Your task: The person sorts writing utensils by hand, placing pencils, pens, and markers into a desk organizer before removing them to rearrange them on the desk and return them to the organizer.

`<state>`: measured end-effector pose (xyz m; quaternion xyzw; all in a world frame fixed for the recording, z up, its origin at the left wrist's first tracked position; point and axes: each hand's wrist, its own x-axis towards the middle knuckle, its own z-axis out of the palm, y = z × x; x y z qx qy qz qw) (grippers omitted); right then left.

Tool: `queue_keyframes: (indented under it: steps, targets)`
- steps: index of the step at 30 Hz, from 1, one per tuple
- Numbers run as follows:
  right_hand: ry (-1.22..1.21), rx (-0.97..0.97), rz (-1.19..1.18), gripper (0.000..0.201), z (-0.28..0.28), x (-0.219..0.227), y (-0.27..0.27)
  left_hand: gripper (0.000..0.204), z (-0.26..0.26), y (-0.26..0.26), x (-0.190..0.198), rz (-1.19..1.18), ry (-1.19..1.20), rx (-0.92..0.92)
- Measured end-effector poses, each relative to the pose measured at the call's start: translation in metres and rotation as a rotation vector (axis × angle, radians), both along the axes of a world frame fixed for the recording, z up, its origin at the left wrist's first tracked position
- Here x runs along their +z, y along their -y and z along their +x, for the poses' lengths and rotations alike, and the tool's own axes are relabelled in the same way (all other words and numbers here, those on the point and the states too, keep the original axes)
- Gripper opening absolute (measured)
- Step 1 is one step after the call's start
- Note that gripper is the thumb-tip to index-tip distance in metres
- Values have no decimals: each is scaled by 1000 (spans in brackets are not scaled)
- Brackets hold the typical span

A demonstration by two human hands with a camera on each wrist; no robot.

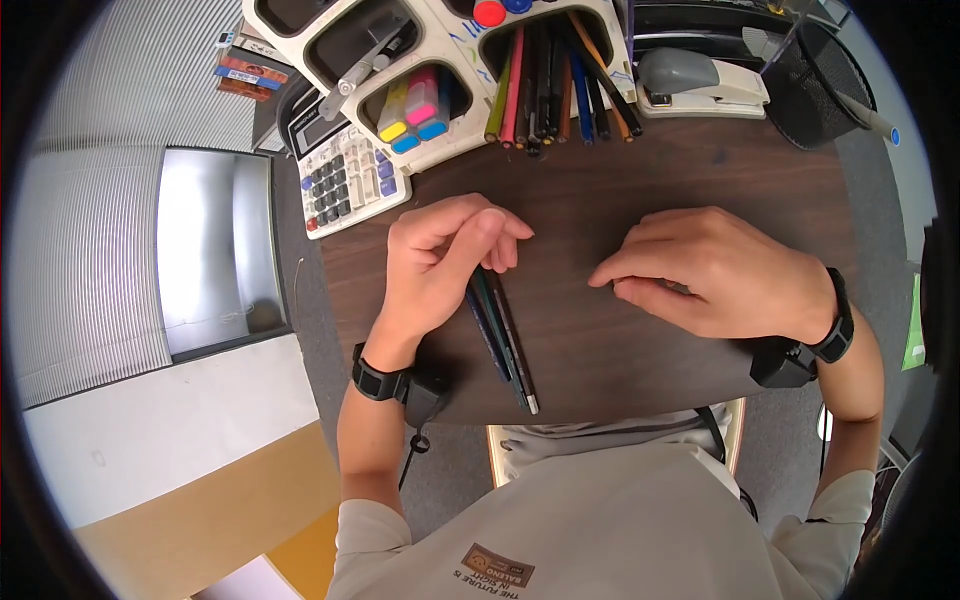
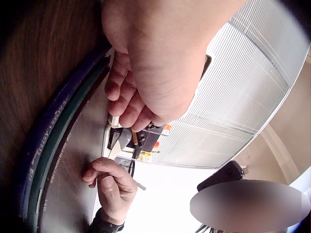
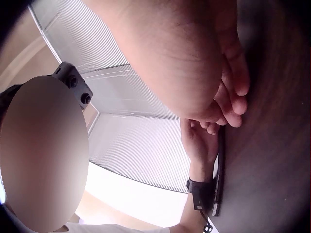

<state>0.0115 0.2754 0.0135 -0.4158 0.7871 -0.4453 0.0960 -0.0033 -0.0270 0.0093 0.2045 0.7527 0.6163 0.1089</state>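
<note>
A few dark pencils (image 1: 505, 340) lie side by side on the dark wooden table (image 1: 620, 190), tips pointing toward me. My left hand (image 1: 488, 245) curls over their far ends, fingers bent down around them. In the left wrist view the pencils (image 2: 53, 141) run under that hand's curled fingers (image 2: 119, 97). My right hand (image 1: 615, 285) rests on the table to the right, apart from the pencils, fingers curled with thumb and forefinger tips together. Nothing shows in it. The right wrist view looks past the right hand's fingers (image 3: 233, 104) to the left hand (image 3: 199, 145) and the pencils (image 3: 219, 165).
A white desk organizer (image 1: 440, 40) at the table's far edge holds coloured pencils (image 1: 550, 90) and highlighters (image 1: 415, 110). A calculator (image 1: 345, 180) sits far left, a stapler (image 1: 700, 80) and a black mesh cup (image 1: 820, 85) far right. The table's near edge (image 1: 600, 415) is at my lap.
</note>
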Motion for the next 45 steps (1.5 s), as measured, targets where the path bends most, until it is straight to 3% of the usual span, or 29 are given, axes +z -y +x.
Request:
queue_keyframes:
  steps: [5, 8, 11, 14, 20, 26, 30, 34, 37, 45]
  targets:
    - [-12, 28, 30, 17, 2, 1, 1, 28, -1, 0, -1, 1, -11, -12]
    - [-60, 145, -156, 23, 19, -11, 17, 32, -6, 1, -6, 3, -97, -43]
    - [-87, 388, -113, 39, 32, -11, 27, 40, -6, -3, -9, 42, -111, -20]
    - [-124, 464, -114, 45, 41, -11, 33, 46, -8, -2, -5, -82, -182, -35]
    - [-181, 504, -125, 47, 49, -17, 38, 49, -8, -4, -10, -23, -180, -12]
    - [-201, 441, -9, 27, 40, -15, 34, 49, -10, 0, -12, -36, -205, -2]
    - [-242, 130, -89, 26, 24, -21, 26, 47, -9, 0, -12, -33, -201, 17]
    - [-317, -168, 18, 25, 15, -14, 19, 44, -9, 0, -10, -26, -203, -5]
    - [-308, -223, 128, 29, 4, -12, 8, 41, -7, -3, -6, -24, -182, -14]
    - [-220, -364, 170, 16, 1, -3, -2, 41, -6, -3, -7, 10, -128, -18]
